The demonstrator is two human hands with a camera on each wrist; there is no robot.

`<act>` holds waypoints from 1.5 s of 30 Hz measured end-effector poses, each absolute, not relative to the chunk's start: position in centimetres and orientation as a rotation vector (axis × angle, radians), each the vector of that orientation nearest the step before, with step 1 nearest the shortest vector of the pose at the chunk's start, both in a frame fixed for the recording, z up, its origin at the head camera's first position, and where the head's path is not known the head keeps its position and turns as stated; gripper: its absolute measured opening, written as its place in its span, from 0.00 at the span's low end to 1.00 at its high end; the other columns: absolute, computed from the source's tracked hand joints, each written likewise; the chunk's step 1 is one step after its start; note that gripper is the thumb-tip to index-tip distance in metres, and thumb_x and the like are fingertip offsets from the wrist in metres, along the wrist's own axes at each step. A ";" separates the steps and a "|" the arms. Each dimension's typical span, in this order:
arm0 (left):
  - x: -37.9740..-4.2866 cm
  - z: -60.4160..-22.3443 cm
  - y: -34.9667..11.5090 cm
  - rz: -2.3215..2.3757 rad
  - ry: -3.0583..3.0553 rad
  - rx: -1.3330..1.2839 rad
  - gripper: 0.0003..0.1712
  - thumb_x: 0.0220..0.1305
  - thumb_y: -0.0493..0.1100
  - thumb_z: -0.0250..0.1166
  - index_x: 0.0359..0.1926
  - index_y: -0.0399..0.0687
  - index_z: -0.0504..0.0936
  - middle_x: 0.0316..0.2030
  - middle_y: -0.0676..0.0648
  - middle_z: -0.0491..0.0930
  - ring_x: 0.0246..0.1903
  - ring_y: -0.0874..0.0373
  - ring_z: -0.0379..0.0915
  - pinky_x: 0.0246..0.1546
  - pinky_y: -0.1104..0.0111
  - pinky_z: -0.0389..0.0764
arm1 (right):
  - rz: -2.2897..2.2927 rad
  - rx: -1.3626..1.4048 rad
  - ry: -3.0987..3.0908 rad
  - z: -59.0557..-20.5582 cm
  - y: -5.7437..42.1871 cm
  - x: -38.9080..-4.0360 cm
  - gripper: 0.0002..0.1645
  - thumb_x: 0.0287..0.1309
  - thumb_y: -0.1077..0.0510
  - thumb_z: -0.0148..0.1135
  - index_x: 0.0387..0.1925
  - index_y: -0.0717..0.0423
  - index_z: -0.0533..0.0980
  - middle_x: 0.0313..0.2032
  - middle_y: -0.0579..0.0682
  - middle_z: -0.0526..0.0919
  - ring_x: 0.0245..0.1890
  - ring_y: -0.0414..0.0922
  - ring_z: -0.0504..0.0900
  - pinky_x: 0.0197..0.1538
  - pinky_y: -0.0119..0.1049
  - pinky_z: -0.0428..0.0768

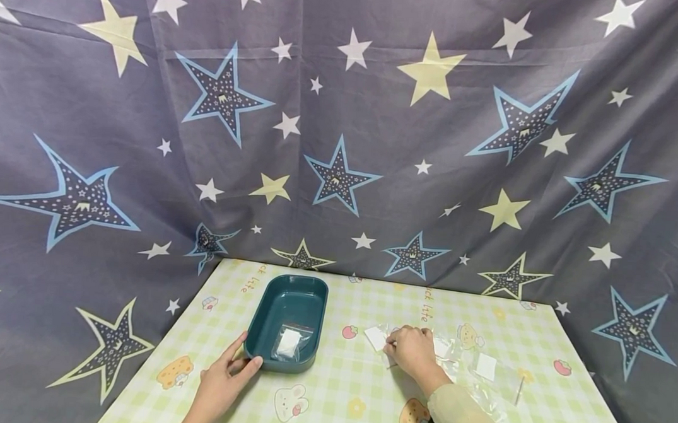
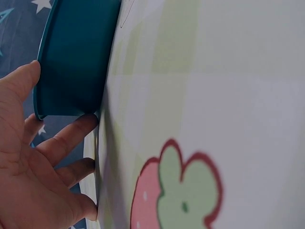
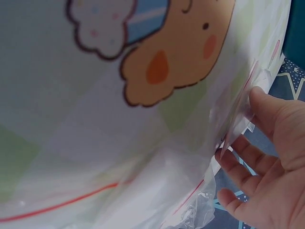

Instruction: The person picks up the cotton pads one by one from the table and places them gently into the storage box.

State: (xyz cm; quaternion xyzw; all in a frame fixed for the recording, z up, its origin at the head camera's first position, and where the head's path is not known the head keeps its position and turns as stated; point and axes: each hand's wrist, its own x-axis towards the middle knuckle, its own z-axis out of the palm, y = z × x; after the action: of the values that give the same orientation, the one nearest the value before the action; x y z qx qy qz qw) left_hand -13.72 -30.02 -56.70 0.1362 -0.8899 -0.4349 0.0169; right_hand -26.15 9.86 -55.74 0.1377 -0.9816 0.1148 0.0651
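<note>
A pale sleeve (image 1: 469,416) meets a right hand (image 1: 415,352) pinching a clear bag (image 3: 239,109); a left hand (image 1: 222,378) grips a teal tray (image 1: 286,307).

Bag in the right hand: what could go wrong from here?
The right hand pinches a flimsy bag, which may slip. Other bags lie close by and could get dragged along. The left hand holds the tray at one corner, so it might swivel if bumped.
</note>
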 end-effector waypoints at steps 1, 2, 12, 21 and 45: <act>-13.7 -56.7 -30.0 -1.354 -2.766 0.424 0.52 0.69 0.72 0.66 0.85 0.61 0.59 0.59 0.39 0.88 0.76 0.28 0.63 0.69 0.15 0.37 | 0.345 0.415 -2.962 -55.7 9.9 -26.1 0.04 0.61 0.48 0.78 0.35 0.41 0.92 0.39 0.44 0.92 0.46 0.50 0.89 0.65 0.65 0.76; -13.7 -56.8 -30.0 -1.356 -2.764 0.423 0.52 0.69 0.73 0.66 0.85 0.61 0.59 0.59 0.39 0.88 0.76 0.28 0.64 0.69 0.15 0.37 | 0.346 0.414 -2.962 -55.7 9.9 -26.1 0.04 0.61 0.48 0.78 0.35 0.41 0.92 0.39 0.44 0.92 0.46 0.50 0.89 0.65 0.65 0.76; -13.7 -56.6 -30.0 -1.360 -2.762 0.422 0.52 0.70 0.71 0.66 0.85 0.59 0.59 0.59 0.38 0.88 0.75 0.27 0.64 0.68 0.15 0.37 | 0.351 0.415 -2.954 -55.7 9.9 -26.0 0.03 0.61 0.49 0.79 0.35 0.40 0.92 0.39 0.43 0.92 0.46 0.50 0.89 0.63 0.64 0.77; -13.4 -56.3 -29.8 -1.304 -2.729 0.385 0.50 0.71 0.67 0.68 0.85 0.55 0.61 0.61 0.37 0.86 0.72 0.30 0.72 0.70 0.18 0.46 | 0.378 0.415 -2.940 -55.7 9.9 -25.9 0.03 0.61 0.50 0.78 0.36 0.41 0.93 0.40 0.45 0.93 0.46 0.51 0.90 0.63 0.64 0.77; -13.8 -56.5 -29.9 -1.322 -2.739 0.420 0.50 0.70 0.71 0.67 0.84 0.58 0.63 0.60 0.36 0.87 0.73 0.29 0.70 0.71 0.21 0.48 | 0.418 0.425 -2.933 -55.2 9.8 -25.9 0.04 0.63 0.50 0.76 0.35 0.42 0.93 0.42 0.45 0.94 0.48 0.51 0.91 0.60 0.63 0.79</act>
State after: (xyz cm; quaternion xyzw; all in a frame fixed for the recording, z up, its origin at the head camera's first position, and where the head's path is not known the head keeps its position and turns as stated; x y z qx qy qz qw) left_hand -13.80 -29.95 -56.47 0.1367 -0.8916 -0.4302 0.0356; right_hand -25.88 9.80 -55.18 0.1416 -0.9772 0.1394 0.0742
